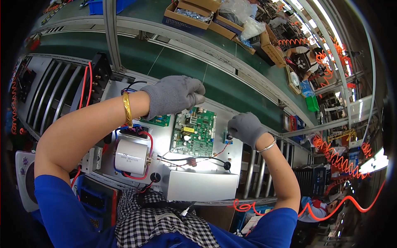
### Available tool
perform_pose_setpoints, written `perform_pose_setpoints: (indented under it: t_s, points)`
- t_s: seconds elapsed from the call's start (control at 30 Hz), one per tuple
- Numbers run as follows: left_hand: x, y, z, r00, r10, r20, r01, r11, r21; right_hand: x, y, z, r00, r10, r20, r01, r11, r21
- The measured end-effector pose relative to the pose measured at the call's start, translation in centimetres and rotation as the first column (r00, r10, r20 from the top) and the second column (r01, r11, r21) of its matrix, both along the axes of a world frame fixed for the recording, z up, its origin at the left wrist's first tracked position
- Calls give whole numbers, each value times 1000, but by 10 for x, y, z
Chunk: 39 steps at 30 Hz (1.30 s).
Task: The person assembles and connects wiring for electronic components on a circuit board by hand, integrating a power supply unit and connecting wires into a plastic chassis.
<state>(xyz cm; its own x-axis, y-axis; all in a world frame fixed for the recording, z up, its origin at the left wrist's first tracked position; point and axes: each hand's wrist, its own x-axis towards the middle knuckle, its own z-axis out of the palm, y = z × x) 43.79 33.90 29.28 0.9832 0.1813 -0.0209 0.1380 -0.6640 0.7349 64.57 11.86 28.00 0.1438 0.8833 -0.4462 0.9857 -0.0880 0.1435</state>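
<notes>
Both my hands wear grey knit gloves over a silver metal base plate [164,144]. Past the top edge of a large green circuit board [194,131], my left hand [175,96] is closed with its fingers bent; whatever they hold is hidden. My right hand [247,128] is closed at the plate's right end. Its fingertips are at a small board with a blue part [228,138], and I cannot tell if they grip it. A smaller green board [159,120] lies partly under my left wrist. The white cylindrical capacitor [131,156] sits on the plate, ringed by red and blue wires.
A silver metal box [202,186] occupies the plate's near edge. Metal rollers [62,89] extend to the left, with more on the right. Cardboard boxes [188,16] stand on the far shelf. An orange coiled hose [331,206] crosses at right. Another person [304,60] is farther off.
</notes>
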Motion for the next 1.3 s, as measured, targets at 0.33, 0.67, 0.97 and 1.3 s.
perform_pose_setpoints:
  t_s: [0.33, 0.67, 0.97, 1.3]
  points:
    - [-2, 0, 6, 1000, -20, 14, 20, 1000, -5, -49, -39, 24, 949, 212, -233, -154, 958, 244]
    - [2, 2, -3, 998, -57, 11, 57, 998, 32, -11, -26, 15, 160, -83, -984, 765, 641, 70]
    - [2, 2, -1, 998, 10, -67, -6, 998, 55, 13, 25, -11, 137, -316, -939, 794, 602, -86]
    - [6, 10, -10, 988, -16, -155, -35, 946, -321, 20, 29, -23, 133, -292, -947, 748, 656, -97]
